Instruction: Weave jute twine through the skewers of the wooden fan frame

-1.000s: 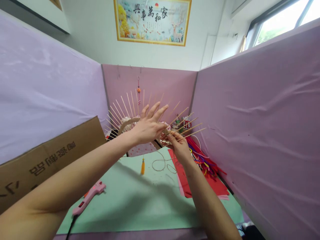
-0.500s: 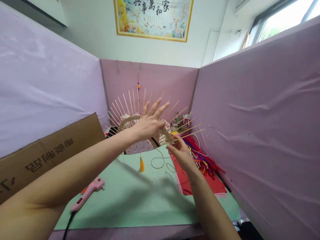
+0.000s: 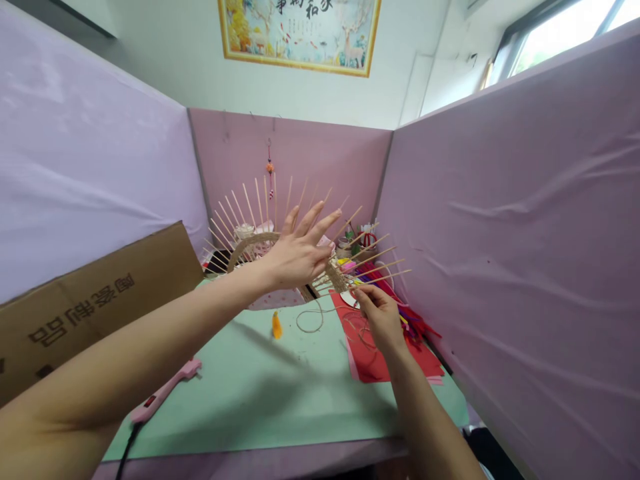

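A fan-shaped frame of thin wooden sticks (image 3: 246,200) has a curved band of woven twine (image 3: 253,241) across it. My left hand (image 3: 300,257) rests over this band with its upper fingers spread, steadying the frame; the underside of its grip is hidden. At the band's right end, my right hand (image 3: 380,313) has thumb and fingers pinched together on the twine beside the lowest sticks. A loose loop of twine (image 3: 310,331) hangs between the hands. Beneath the frame shows dotted pink cloth (image 3: 280,300).
A pink glue gun (image 3: 167,392) with a black cord lies at the left front. Red sheets (image 3: 373,363) and a bundle of coloured strips (image 3: 423,327) lie at right. A cardboard box (image 3: 100,300) stands left. An orange tassel (image 3: 277,325) shows below the frame.
My right hand has moved slightly right and down, away from the band's end, its fingers now pinched closer together. My left hand stays on the frame. The whole view has shifted a little.
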`<state>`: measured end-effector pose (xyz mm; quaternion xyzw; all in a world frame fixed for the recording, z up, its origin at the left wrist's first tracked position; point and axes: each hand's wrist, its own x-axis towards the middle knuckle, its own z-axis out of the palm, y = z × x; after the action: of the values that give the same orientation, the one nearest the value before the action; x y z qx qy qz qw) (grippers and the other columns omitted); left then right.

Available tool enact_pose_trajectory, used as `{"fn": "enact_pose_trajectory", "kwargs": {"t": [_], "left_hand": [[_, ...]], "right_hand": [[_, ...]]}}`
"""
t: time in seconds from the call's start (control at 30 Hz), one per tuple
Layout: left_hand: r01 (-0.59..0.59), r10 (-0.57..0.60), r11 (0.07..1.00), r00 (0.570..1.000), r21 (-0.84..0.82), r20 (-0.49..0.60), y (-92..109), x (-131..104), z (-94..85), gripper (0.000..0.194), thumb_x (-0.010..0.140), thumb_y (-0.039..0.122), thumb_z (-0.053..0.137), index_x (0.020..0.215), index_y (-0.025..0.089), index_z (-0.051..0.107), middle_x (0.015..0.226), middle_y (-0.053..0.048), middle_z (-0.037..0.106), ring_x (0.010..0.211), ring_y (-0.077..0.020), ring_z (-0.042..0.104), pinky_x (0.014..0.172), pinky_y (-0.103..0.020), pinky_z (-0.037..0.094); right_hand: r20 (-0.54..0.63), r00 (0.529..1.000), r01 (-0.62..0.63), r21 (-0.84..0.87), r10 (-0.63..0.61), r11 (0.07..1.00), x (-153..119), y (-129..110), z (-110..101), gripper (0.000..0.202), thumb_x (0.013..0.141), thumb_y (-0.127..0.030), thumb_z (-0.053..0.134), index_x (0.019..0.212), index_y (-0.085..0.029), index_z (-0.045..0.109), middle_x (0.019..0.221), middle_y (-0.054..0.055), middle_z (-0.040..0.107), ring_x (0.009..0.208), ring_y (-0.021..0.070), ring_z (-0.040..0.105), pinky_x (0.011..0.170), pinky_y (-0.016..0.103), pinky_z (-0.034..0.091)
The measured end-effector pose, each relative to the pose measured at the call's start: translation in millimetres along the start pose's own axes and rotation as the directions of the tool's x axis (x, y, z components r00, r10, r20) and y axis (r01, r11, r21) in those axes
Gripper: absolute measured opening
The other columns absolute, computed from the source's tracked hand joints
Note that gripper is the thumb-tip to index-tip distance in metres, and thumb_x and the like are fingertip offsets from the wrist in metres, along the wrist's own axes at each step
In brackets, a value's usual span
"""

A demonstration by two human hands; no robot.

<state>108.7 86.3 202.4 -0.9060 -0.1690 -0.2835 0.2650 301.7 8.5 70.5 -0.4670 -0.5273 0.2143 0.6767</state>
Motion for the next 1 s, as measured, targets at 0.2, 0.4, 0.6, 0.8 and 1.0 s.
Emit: {"fn": "enact_pose_trajectory", "kwargs": {"t": [0.2,0.4,0.6,0.8,1.0], "left_hand": [[0.022,-0.022,1.0,0.999,-0.017,-0.048,3.6,-3.5,7.2,0.01,0.084,0.025,0.058,0.08,0.02,0.066,0.156,-0.002,0.025,0.146,-0.0312,0.005,0.115,-0.057,-0.005],[0.001,-0.004,1.0,0.993,-0.022,-0.122,3.9,-7.9,11.0,0.006,0.083,0.021,0.059,0.081,0.021,0.065,0.157,0.002,0.022,0.146,-0.0285,0.004,0.116,-0.053,-0.003],[0.009,-0.011,1.0,0.996,-0.023,-0.085,1.8,-10.4,8.5,0.007,0.082,0.022,0.059,0.078,0.021,0.065,0.156,0.001,0.025,0.146,-0.0283,0.006,0.116,-0.053,-0.001],[-0.023,0.021,0.999,0.996,-0.026,-0.082,4.2,-12.9,12.5,0.007,0.081,0.021,0.06,0.081,0.022,0.067,0.155,0.0,0.026,0.146,-0.0267,0.005,0.116,-0.05,-0.005],[-0.034,0.032,0.999,0.998,-0.037,-0.051,8.5,-14.1,12.9,0.008,0.083,0.025,0.06,0.079,0.022,0.067,0.155,-0.001,0.028,0.145,-0.0282,0.009,0.116,-0.052,-0.001]], "right_hand": [[0.017,0.999,-0.037,0.002,0.037,0.999,-5.3,-6.2,-3.0,0.022,0.079,-0.041,0.064,0.08,-0.019,0.069,0.074,0.002,0.064,0.064,0.0135,0.052,0.059,0.026,0.041],[0.044,0.994,-0.096,0.008,0.096,0.995,-2.3,-16.1,-19.6,0.024,0.074,-0.04,0.07,0.081,-0.018,0.069,0.061,0.0,0.058,0.054,0.0109,0.045,0.048,0.023,0.034],[0.038,0.992,-0.119,-0.091,0.123,0.989,5.6,-22.9,-54.0,0.027,0.07,-0.044,0.074,0.076,-0.018,0.069,0.056,-0.002,0.057,0.049,0.0105,0.044,0.046,0.023,0.034],[0.052,0.998,0.03,-0.164,-0.021,0.986,27.0,-50.4,-79.4,0.022,0.075,-0.041,0.069,0.078,-0.019,0.069,0.071,0.001,0.065,0.061,0.0123,0.053,0.056,0.024,0.041],[0.061,0.982,0.191,-0.266,-0.182,0.945,38.9,-87.6,-72.2,0.018,0.08,-0.039,0.065,0.08,-0.021,0.069,0.072,0.0,0.064,0.064,0.0126,0.055,0.06,0.025,0.043]]}}
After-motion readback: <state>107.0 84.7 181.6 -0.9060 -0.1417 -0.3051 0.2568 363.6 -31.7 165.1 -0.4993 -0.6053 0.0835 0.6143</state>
